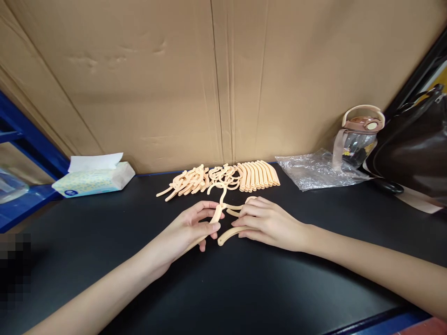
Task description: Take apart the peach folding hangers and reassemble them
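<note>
Both hands are at work over a smooth black desk (195,298), near its middle. The left hand (196,224) has its thumb and fingers closed on a pale peach, slender curved plastic arm (216,215), which runs from the palm up to a joint beneath a pale peach curved plastic hook (222,194). The right hand (269,224) is curled with its fingers bent, gripping a separate pale peach curved plastic bar (229,234), whose free end points toward the left hand; further pale peach lengths emerge beside its fingertips, their full extent hidden by the fingers. Beyond the hands, three groups of matching parts lie side by side: a jumbled heap of arms (190,182) on the left, a tangle of small hooks (224,174) in the middle and an orderly row of curved bars (259,177) on the right. A soft tissue pack with a blue-and-yellow pattern (99,180) sits at far left. At right, a crinkled clear plastic bag (307,173) lies near a transparent bottle with a brown lid (361,139). A brown cardboard panel (157,93) stands behind.
</note>
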Demonstrator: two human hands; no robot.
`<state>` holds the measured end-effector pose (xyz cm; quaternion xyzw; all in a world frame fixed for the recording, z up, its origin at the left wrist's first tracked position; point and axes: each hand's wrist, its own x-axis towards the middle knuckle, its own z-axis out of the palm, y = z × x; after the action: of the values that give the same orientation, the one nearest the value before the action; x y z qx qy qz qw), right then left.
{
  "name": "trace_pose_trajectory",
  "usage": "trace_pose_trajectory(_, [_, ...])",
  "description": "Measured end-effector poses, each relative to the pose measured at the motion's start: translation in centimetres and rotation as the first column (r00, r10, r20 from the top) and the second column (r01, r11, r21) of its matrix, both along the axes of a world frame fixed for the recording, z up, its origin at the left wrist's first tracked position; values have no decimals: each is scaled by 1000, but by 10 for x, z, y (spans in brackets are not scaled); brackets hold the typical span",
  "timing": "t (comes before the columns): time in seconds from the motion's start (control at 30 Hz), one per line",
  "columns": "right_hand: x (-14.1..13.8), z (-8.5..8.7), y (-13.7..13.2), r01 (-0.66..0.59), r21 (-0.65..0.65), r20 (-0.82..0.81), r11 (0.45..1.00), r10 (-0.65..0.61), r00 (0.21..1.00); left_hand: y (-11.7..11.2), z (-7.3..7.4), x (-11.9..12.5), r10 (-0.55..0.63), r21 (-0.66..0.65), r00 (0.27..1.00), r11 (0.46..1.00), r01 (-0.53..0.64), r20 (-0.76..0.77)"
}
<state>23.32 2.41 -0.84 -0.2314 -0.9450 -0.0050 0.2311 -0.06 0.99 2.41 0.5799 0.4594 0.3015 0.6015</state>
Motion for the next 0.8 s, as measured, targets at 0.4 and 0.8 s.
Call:
trace_pose_trajectory(0.4, [-3,5,-7,9,1,72,1000,-9,997,3,-3,0,61,-98,989,994,-48,135])
trace_pose_trajectory(0.8, [1,-1,-8,4,-85,-31,996,-6,1000,3,0,-4,-155,-159,988,975,157,25])
